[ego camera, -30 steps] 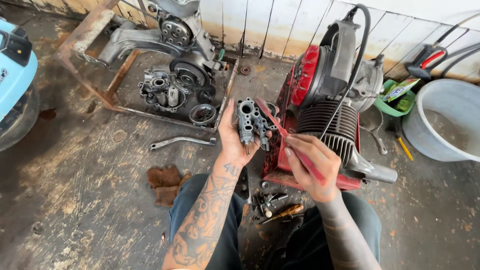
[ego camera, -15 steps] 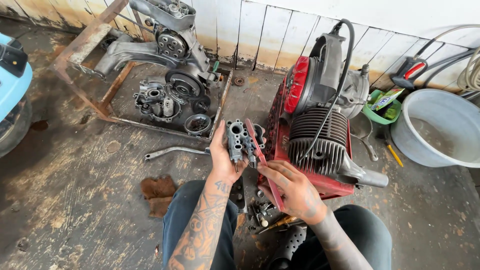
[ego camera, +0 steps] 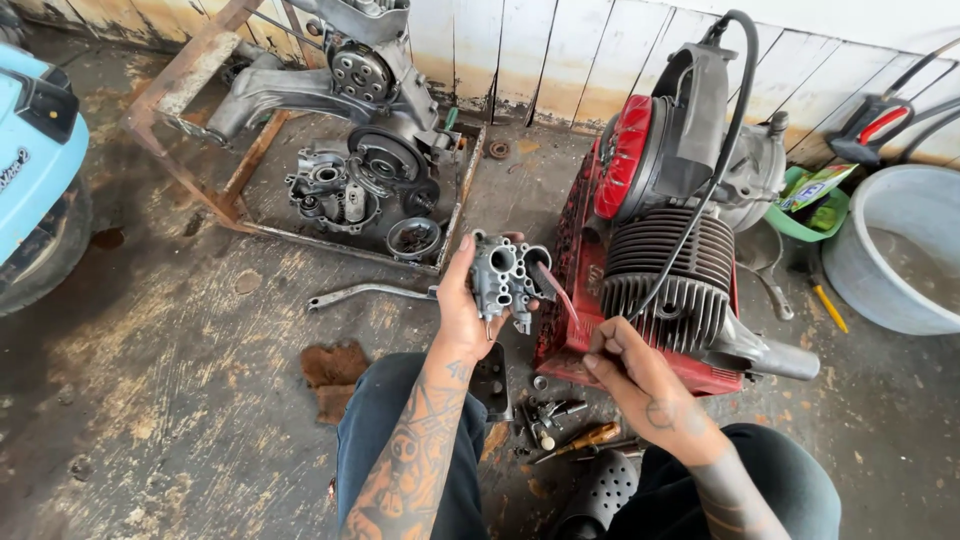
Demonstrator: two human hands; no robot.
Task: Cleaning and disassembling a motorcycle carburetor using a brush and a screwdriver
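Carburetor body (ego camera: 503,277) — grey cast metal, ported — gripped in left hand (ego camera: 462,312).

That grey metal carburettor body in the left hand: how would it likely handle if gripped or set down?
The carburettor body looks like stiff cast metal, probably heavy for its size. The left hand wraps it alone. Its lumpy, uneven shape would likely tip rather than roll.

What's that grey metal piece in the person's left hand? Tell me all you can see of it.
The grey metal part looks like a small cast engine component, dull and grimy, with several round bores and ports on its face. The left hand holds it up above the floor, fingers wrapped round its side. The right hand holds a thin red tool against its edge.
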